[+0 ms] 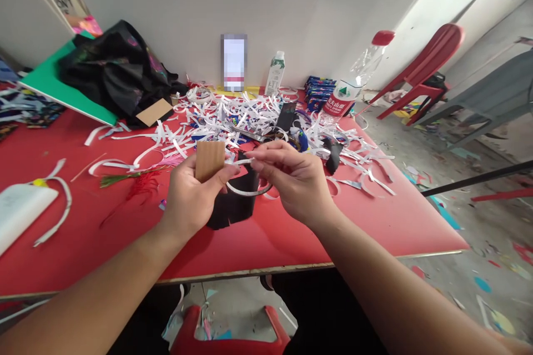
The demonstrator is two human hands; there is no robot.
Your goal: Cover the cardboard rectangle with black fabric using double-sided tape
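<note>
A small brown ribbed piece, like cardboard or wood (210, 160), is gripped by my left hand (189, 194) between the thumb and the fingers. A thin white strip (249, 193) curves in a loop between both hands. My right hand (297, 180) pinches one end of it with thumb and fingertips, near my left thumb. Below the loop is a piece of black sheet or cloth (235, 205); whether it hangs from the brown piece or lies on the table, I cannot tell.
White paper scraps (245, 113) heap over the red table (333, 238). Behind stand a phone (234, 61), a small bottle (275, 73) and a large red-capped bottle (341, 100). Black cloth (119, 75) lies on a green board (62, 86). Red tassels (144, 183) lie left.
</note>
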